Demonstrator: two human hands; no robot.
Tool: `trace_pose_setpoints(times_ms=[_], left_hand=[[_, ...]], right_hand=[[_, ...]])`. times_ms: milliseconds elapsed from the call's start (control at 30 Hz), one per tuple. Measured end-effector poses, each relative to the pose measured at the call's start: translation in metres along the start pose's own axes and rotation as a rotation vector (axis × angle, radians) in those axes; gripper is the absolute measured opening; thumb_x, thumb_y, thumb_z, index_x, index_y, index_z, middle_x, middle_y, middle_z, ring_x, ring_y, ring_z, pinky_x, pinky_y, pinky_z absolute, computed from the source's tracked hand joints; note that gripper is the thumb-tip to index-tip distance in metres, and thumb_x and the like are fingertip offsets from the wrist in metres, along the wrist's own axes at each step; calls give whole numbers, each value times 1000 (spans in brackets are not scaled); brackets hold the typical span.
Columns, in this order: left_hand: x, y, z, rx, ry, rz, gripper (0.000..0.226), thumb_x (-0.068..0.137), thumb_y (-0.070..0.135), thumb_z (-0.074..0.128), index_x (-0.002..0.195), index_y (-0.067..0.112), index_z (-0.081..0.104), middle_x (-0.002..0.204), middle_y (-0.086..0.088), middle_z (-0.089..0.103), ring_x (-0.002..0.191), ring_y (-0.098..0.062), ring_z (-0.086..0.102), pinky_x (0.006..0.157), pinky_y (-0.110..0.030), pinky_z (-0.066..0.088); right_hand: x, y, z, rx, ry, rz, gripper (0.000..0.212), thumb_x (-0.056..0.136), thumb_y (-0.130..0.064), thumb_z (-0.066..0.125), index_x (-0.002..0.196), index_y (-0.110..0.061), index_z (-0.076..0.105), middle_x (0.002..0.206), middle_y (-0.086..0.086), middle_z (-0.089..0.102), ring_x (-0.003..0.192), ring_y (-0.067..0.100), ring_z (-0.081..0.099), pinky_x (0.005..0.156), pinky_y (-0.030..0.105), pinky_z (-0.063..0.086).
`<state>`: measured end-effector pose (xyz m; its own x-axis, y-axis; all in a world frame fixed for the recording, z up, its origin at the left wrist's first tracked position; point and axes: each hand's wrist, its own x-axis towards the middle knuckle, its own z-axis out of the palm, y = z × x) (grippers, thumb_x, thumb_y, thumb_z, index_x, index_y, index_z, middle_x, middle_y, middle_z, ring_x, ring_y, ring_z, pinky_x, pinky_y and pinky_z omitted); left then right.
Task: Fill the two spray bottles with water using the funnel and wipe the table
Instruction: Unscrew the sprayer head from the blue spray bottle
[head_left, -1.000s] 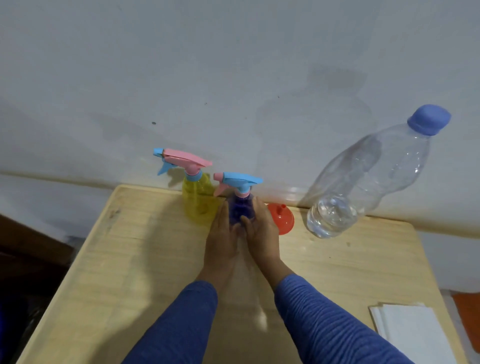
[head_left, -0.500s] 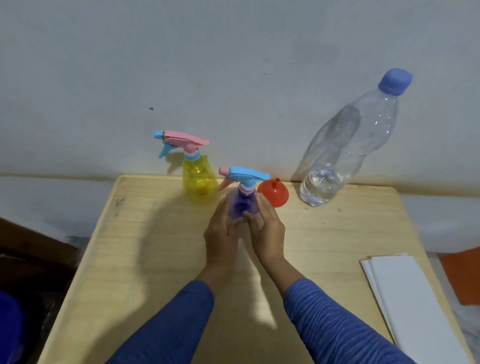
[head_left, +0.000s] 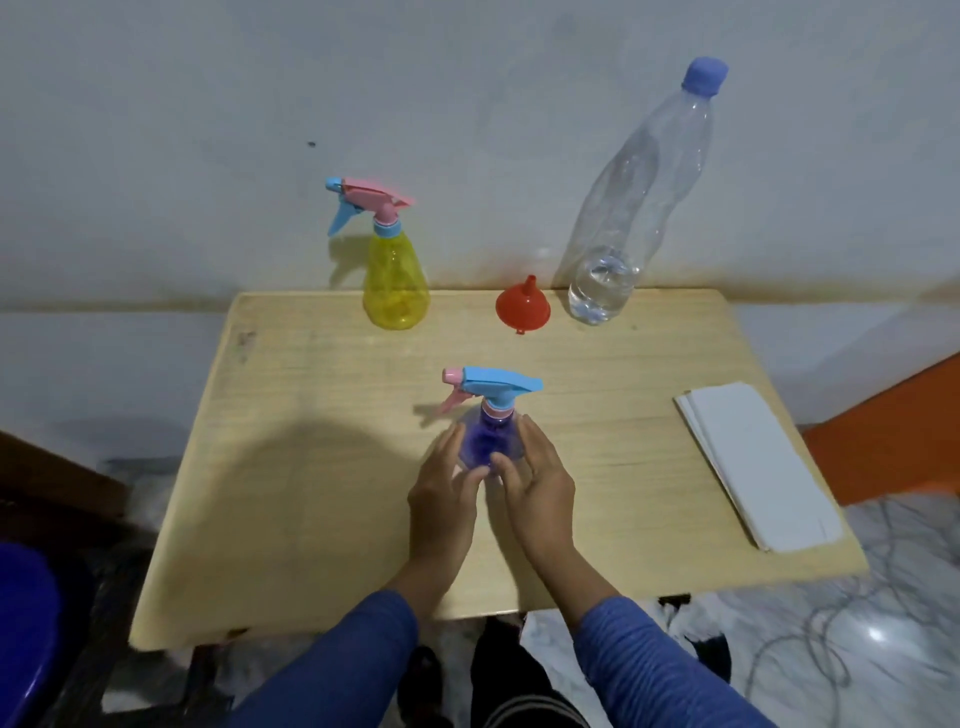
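A blue spray bottle (head_left: 488, 439) with a blue and pink trigger head stands in the middle of the wooden table (head_left: 322, 467). My left hand (head_left: 444, 499) and my right hand (head_left: 535, 488) hold its body from both sides, fingers wrapped round it. A yellow spray bottle (head_left: 396, 286) with a pink and blue head stands at the back edge. An orange funnel (head_left: 523, 307) lies mouth down to its right. Beside the funnel stands a tall clear water bottle (head_left: 634, 208) with a blue cap and a little water at the bottom.
A stack of white paper towels (head_left: 758, 470) lies at the table's right side. The wall runs close behind the table. A blue plastic object (head_left: 23, 639) sits at the lower left, and marble floor shows at the right.
Both hands have drawn the blue spray bottle from the back of the table, beside the yellow bottle and funnel, toward me to the table's middle. The view has tilted down.
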<state>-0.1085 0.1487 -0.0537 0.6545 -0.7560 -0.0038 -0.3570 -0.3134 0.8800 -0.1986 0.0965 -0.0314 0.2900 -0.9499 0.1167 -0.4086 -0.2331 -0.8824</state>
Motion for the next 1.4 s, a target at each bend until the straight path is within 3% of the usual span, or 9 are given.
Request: trace_pose_setpoints(times_ms=[233, 367, 433, 567, 733, 933, 1100, 1267, 1400], left_hand=[[-7, -5, 0, 2, -46, 21, 57, 83, 14, 66, 136, 18, 46, 139, -1, 49, 128, -15, 46, 104, -29, 37], [-6, -5, 2, 15, -2, -10, 63, 80, 16, 70, 136, 20, 44, 140, 2, 48, 127, -15, 46, 100, -20, 34], [-8, 0, 4, -45, 38, -104, 68, 77, 17, 72, 137, 23, 41, 140, 4, 47, 123, -15, 47, 96, -21, 36], [-16, 12, 19, -100, 144, -157, 75, 73, 20, 75, 139, 20, 38, 139, -1, 47, 122, -17, 48, 93, -22, 38], [-15, 29, 35, -153, 262, -172, 63, 72, 18, 75, 129, 15, 47, 123, 2, 57, 105, -2, 49, 77, -9, 31], [-12, 21, 42, -92, 280, -190, 62, 72, 31, 72, 128, 17, 50, 120, 2, 61, 102, -13, 59, 77, -13, 36], [-11, 20, 40, -55, 275, -173, 68, 67, 30, 80, 127, 15, 50, 118, 1, 62, 97, -9, 58, 70, -5, 33], [-11, 22, 35, -109, 257, -140, 70, 64, 29, 82, 126, 28, 49, 120, 12, 59, 99, -4, 56, 76, -6, 37], [-12, 23, 30, -136, 218, -154, 72, 63, 36, 81, 127, 28, 49, 113, 19, 54, 97, -1, 53, 74, -5, 35]], right_hand=[[-10, 9, -12, -93, -81, -8, 51, 86, -10, 64, 135, -16, 49, 130, -12, 49, 118, -8, 41, 93, -6, 23], [-4, 10, -22, -66, -57, 35, 59, 86, -21, 66, 139, -23, 40, 136, 1, 51, 122, 13, 49, 103, 23, 40], [-1, 4, -30, -6, 2, -30, 69, 84, -19, 69, 140, -31, 30, 133, 3, 50, 116, 13, 52, 97, 27, 45], [11, -9, -36, 33, -26, -238, 77, 79, -16, 73, 138, -42, 29, 126, -8, 48, 114, 10, 51, 94, 18, 45], [33, -19, -32, 28, -149, -429, 62, 79, -15, 70, 134, -29, 45, 117, 6, 56, 106, 2, 48, 89, 10, 41], [47, -19, -27, 104, -208, -421, 59, 78, -6, 71, 124, -36, 51, 115, -9, 58, 101, 7, 55, 89, 33, 51], [53, -15, -28, 115, -226, -440, 61, 76, -5, 72, 122, -35, 48, 118, -16, 54, 104, 7, 55, 89, 37, 52], [56, -13, -34, 88, -311, -475, 56, 84, -5, 65, 126, -37, 48, 117, -33, 51, 101, 2, 58, 88, 24, 50], [67, -12, -44, 52, -436, -518, 56, 82, -13, 68, 131, -31, 47, 118, -11, 56, 102, 1, 55, 86, 15, 47]])
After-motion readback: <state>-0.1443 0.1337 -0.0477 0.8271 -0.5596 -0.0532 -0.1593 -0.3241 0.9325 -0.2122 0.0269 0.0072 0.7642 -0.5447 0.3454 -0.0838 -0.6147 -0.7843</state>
